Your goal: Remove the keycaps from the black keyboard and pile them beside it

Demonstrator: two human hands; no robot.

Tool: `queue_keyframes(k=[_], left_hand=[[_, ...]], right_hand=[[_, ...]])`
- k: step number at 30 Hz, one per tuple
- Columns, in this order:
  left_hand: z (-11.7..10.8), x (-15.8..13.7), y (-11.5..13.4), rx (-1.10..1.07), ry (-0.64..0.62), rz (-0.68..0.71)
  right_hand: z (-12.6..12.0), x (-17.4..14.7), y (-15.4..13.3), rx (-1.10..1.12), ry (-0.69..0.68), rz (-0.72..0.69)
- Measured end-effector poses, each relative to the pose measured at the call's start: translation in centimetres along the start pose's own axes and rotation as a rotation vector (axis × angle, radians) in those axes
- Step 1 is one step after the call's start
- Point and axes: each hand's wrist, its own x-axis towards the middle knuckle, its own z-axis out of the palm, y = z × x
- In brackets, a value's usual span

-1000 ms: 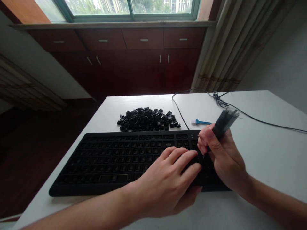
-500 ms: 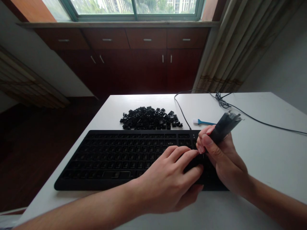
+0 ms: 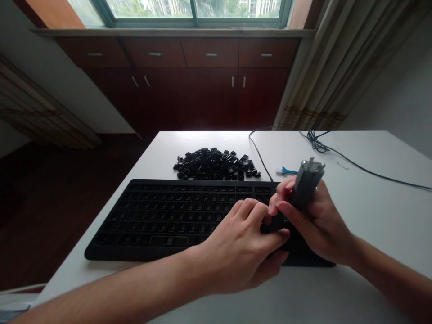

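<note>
A black keyboard [image 3: 141, 256] lies across the table with most of its visible keycaps off, showing bare key sockets. My right hand [image 3: 324, 220] is closed around a dark grey keycap puller [image 3: 305, 184], its metal prongs pointing up and its lower end hidden by my fingers above the keyboard's right part. Close beside it, my left hand [image 3: 243, 243] rests over the same right part with its fingers curled inward. Whatever those left fingers grip is hidden. Behind the keyboard sits a heap of loose black keycaps [image 3: 212, 164].
A small blue brush [image 3: 286, 171] lies behind my right hand. The keyboard's black cable [image 3: 259, 155] runs to a bundled coil [image 3: 315, 141] and off to the right. A thin bent wire [image 3: 342, 165] lies on the white table [image 3: 381, 202]. Beyond stand dark red cabinets [image 3: 209, 94].
The puller in my right hand has become more upright and shifted slightly left. My left fingers have curled in more. The whole view has shifted a little.
</note>
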Motion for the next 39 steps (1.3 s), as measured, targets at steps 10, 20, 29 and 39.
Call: queue_keyframes(k=[10,20,29,39], left_hand=[[-1.0,0.5,-0.7,-0.551,0.313,-0.39],[-0.7,0.7,-1.0,-0.962,0.397,-0.337],[-0.7,1.2,-1.1,-1.12,0.349,-0.387],[-0.6,0.7,-1.3,-0.955,0.257,-0.396]], right_hand=[[0.7,0.1,0.3,-0.117,0.002,0.03],[0.5,0.6,-0.5,-0.38,-0.207,0.067],[0.9,2.3,-1.4,-0.576,-0.399,0.067],[3.2,1.6,0.5,-0.712,-0.173,-0.066]])
